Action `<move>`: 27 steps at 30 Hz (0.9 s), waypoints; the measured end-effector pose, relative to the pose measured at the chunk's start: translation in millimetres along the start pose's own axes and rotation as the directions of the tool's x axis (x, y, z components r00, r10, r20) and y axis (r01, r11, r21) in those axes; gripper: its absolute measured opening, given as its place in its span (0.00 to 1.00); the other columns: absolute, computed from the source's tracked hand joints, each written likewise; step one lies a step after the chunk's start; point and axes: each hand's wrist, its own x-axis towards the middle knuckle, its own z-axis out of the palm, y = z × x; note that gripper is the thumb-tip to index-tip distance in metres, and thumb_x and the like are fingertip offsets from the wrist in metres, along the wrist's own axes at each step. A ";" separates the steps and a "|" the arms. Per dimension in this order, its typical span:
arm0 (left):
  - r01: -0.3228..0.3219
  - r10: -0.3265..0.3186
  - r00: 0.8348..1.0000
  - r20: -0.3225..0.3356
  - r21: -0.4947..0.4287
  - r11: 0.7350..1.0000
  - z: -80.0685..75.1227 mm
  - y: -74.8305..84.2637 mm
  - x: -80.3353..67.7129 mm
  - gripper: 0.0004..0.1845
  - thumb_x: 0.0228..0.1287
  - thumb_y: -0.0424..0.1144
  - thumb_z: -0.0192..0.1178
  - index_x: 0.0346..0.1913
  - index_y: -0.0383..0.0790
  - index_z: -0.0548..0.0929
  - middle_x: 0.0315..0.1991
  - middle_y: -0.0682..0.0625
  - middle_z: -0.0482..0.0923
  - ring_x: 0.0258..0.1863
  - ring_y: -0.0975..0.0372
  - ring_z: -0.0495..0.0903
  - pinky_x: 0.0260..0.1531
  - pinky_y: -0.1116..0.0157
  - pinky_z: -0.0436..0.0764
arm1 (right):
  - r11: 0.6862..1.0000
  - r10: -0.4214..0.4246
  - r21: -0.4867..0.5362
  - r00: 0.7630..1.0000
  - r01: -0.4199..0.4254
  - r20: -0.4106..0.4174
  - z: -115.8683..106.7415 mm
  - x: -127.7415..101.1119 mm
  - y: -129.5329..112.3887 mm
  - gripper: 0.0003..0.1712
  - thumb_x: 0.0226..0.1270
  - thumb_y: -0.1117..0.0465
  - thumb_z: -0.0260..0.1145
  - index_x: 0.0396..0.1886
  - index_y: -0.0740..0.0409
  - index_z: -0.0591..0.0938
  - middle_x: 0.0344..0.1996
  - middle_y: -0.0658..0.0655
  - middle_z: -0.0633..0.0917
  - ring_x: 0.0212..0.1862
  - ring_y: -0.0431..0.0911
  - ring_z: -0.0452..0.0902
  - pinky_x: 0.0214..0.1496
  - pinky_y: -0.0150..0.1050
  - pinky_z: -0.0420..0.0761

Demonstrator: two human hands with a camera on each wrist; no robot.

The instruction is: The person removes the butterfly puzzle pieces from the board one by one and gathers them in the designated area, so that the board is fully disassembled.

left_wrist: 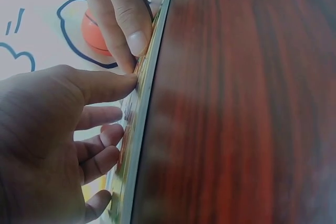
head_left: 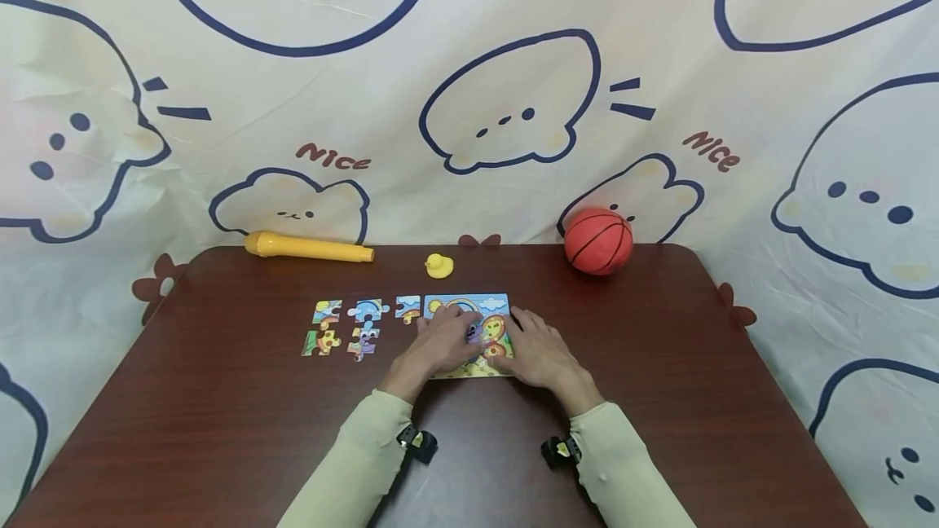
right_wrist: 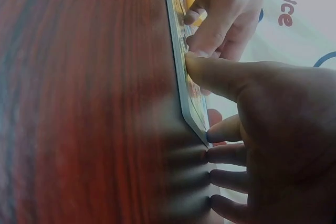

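Observation:
A colourful jigsaw puzzle board [head_left: 480,300] lies flat on the table, with a rainbow and cartoon figures on it. Over its left part my left hand [head_left: 440,342] rests its fingertips, the thumb towards the middle; the left wrist view shows these fingers [left_wrist: 100,163] loosely bent along the surface. My right hand [head_left: 544,355] lies across the right edge. In the right wrist view its thumb [right_wrist: 215,72] presses on the board near the other hand, while the other fingers [right_wrist: 228,179] reach down to the table beside the corner. Both hands cover parts of the picture.
Several loose jigsaw pieces [head_left: 368,310] lie left of the board. Behind are a yellow toy microphone [head_left: 311,248], a yellow rubber duck [head_left: 439,266] and a small red basketball [head_left: 597,241] at the back edge of the dark wooden table [head_left: 220,430]. A printed cloth [head_left: 396,104] hangs behind.

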 end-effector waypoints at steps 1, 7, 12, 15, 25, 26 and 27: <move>0.003 -0.003 1.000 0.004 -0.004 1.000 0.4 0.1 0.9 0.27 0.62 0.53 0.62 0.64 0.50 0.76 0.58 0.48 0.74 0.57 0.55 0.70 0.46 0.50 0.65 | 1.000 -0.003 0.001 1.000 0.003 -0.004 0.5 0.3 0.3 0.46 0.64 0.35 0.60 0.74 0.56 0.61 0.74 0.60 0.59 0.75 0.57 0.53 0.69 0.59 0.62; 0.030 -0.029 0.999 0.021 -0.025 0.999 1.7 0.5 5.6 0.25 0.61 0.52 0.64 0.61 0.51 0.78 0.59 0.48 0.74 0.58 0.55 0.69 0.48 0.49 0.65 | 1.000 -0.011 0.005 1.000 0.011 -0.010 2.3 1.5 1.1 0.46 0.64 0.35 0.60 0.73 0.55 0.63 0.74 0.60 0.60 0.74 0.57 0.54 0.68 0.59 0.62; 0.043 -0.042 0.999 0.021 -0.069 0.997 1.4 1.0 10.6 0.24 0.58 0.50 0.67 0.57 0.50 0.79 0.55 0.48 0.76 0.56 0.54 0.71 0.52 0.45 0.64 | 1.000 -0.007 0.013 1.000 0.007 -0.013 1.5 1.4 1.4 0.46 0.63 0.35 0.62 0.73 0.56 0.63 0.74 0.60 0.60 0.75 0.57 0.53 0.69 0.59 0.62; 0.045 -0.044 0.999 0.016 -0.095 0.994 1.6 0.9 12.5 0.23 0.57 0.49 0.69 0.54 0.49 0.80 0.48 0.50 0.77 0.52 0.55 0.72 0.53 0.42 0.64 | 1.000 -0.007 0.021 1.000 0.008 -0.018 1.2 1.4 1.6 0.46 0.62 0.36 0.62 0.73 0.56 0.64 0.74 0.60 0.61 0.74 0.57 0.54 0.68 0.60 0.62; 0.053 -0.054 0.999 -0.004 -0.110 0.993 2.5 2.2 12.8 0.22 0.55 0.49 0.70 0.51 0.48 0.78 0.42 0.54 0.77 0.47 0.59 0.73 0.53 0.41 0.65 | 0.999 0.012 0.032 1.000 -0.012 -0.024 1.2 3.1 1.4 0.47 0.61 0.35 0.64 0.72 0.57 0.64 0.73 0.59 0.62 0.74 0.56 0.55 0.68 0.60 0.62; 0.054 -0.055 0.998 -0.006 -0.114 0.992 2.7 2.4 13.2 0.22 0.55 0.48 0.70 0.51 0.48 0.78 0.42 0.54 0.77 0.47 0.59 0.73 0.52 0.41 0.65 | 0.999 0.014 0.039 1.000 -0.013 -0.028 1.6 3.2 1.7 0.47 0.60 0.35 0.64 0.72 0.57 0.65 0.73 0.59 0.62 0.74 0.56 0.56 0.68 0.60 0.62; 0.056 -0.057 0.998 -0.008 -0.116 0.992 2.9 2.7 13.7 0.22 0.54 0.48 0.71 0.51 0.48 0.78 0.42 0.54 0.77 0.46 0.59 0.73 0.52 0.42 0.65 | 0.999 0.015 0.046 0.999 -0.014 -0.033 2.3 3.3 2.0 0.47 0.60 0.35 0.65 0.72 0.56 0.65 0.73 0.59 0.63 0.73 0.56 0.56 0.67 0.60 0.63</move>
